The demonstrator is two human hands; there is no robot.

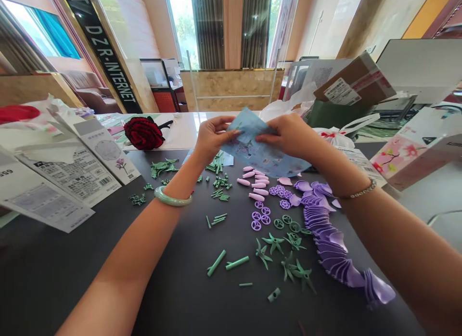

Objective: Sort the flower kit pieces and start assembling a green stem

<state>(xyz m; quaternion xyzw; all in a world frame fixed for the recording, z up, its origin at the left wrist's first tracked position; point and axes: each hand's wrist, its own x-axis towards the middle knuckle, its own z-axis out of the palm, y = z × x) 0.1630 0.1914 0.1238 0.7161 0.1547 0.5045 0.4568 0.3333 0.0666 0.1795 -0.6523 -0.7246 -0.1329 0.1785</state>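
Above the far part of the dark table (187, 297), a light blue printed sheet (267, 158) hangs between my two hands. My left hand (212, 136) pinches its left corner. The upper edge is gripped by my right hand (288, 134), thumb lying on the front. Below the sheet are pink elongated pieces (257, 197) and purple spoked rings (256, 225). A long row of overlapping purple petals (328, 244) curves down the right side. Green star-shaped leaf pieces (274, 243), green rings (295, 226) and green stem tubes (216, 263) lie nearer to me.
Opened white printed boxes (68, 172) stand at the left. A dark red and black flower (144, 133) lies at the back left. On the right are a brown carton (355, 81), a white plastic bag (335, 136) and a pink floral box (415, 148).
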